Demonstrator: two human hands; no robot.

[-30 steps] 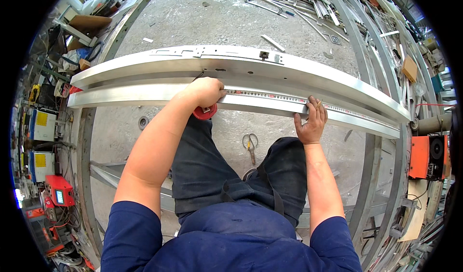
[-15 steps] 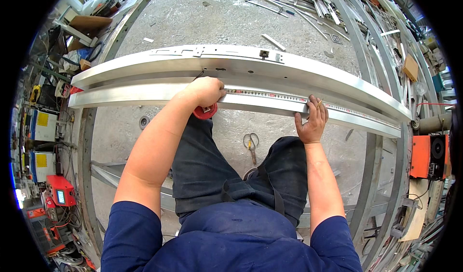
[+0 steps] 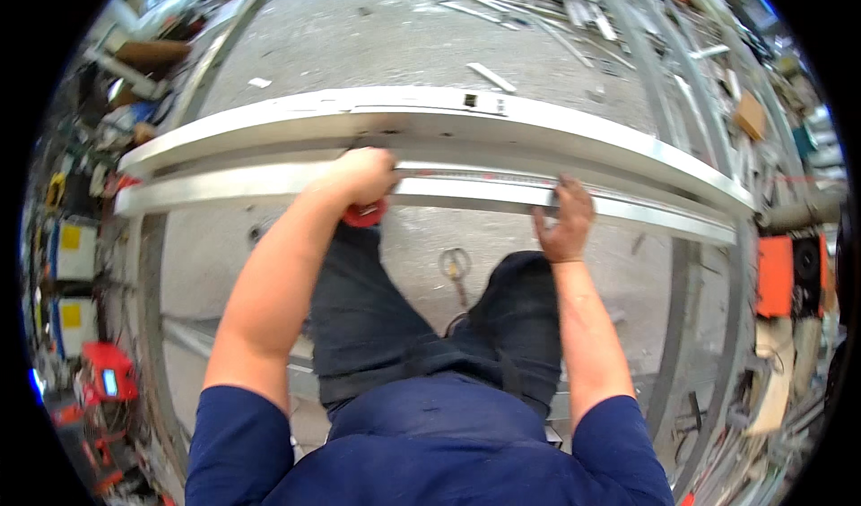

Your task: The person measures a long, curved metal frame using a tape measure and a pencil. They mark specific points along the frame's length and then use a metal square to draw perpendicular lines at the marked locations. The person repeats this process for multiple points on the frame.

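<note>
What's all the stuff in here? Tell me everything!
Tape measure: one, red case, along the near beam
Metal beams: two, silvery, across the middle
Shears: one pair, colours blurred, floor, picture centre
Metal scraps: many, silvery, floor at top
Machine: one, orange and black, right
Screen box: one, red, lower left
Edge clutter: mixed, too blurred to count
Shirt: one, navy, bottom
Trousers: one pair, dark, lower middle
Left hand: one, bare, at the tape measure
Right hand: one, bare, on the near beam

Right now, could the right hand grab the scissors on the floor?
Probably not without bending: the scissors lie down on the floor, below the bar where the right hand is. Nothing seems to lie on top of them, though.
</note>
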